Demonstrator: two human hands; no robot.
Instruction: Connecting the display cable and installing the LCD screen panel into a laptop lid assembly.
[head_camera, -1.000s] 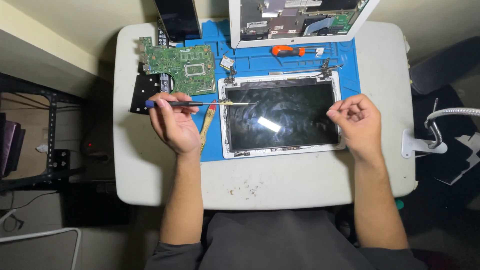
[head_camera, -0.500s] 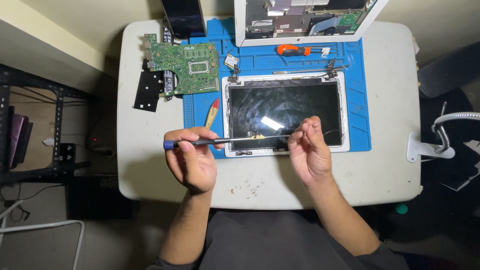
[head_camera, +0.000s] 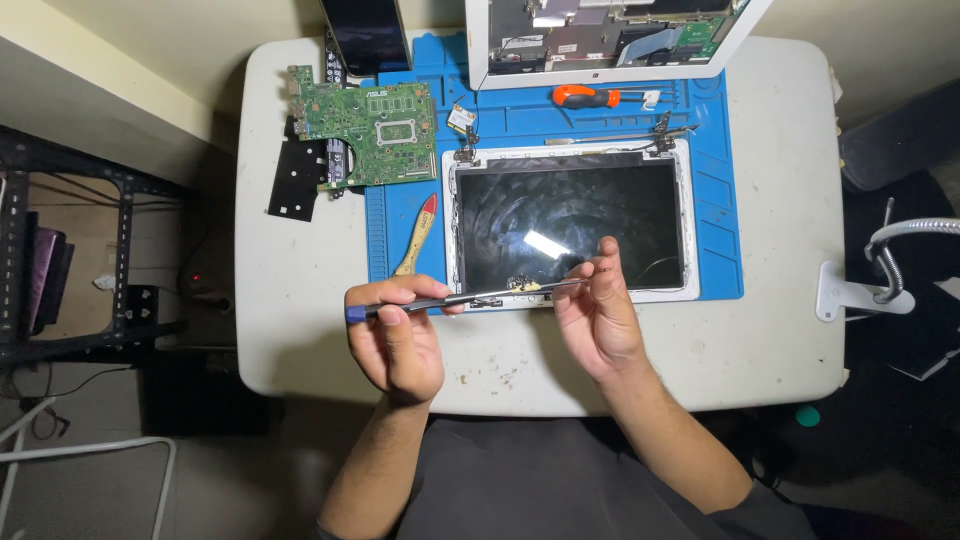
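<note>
Left grip (head_camera: 398, 335) closed on blue-handled screwdriver (head_camera: 440, 300); right grip (head_camera: 598, 315) pinches its tip over laptop screen panel (head_camera: 568, 225); blue mat (head_camera: 720, 190) on white table (head_camera: 780, 340).

Colours on the bench

We see a blue mat (head_camera: 715, 190) on a white table (head_camera: 780, 330), a green circuit board (head_camera: 375, 135) beside a black plate (head_camera: 298, 180), a glossy black screen (head_camera: 570, 220) in a white frame, an orange-handled screwdriver (head_camera: 585, 96), a tan brush (head_camera: 417, 237) with a red tip, and a blue-capped dark tool (head_camera: 430, 300).
</note>
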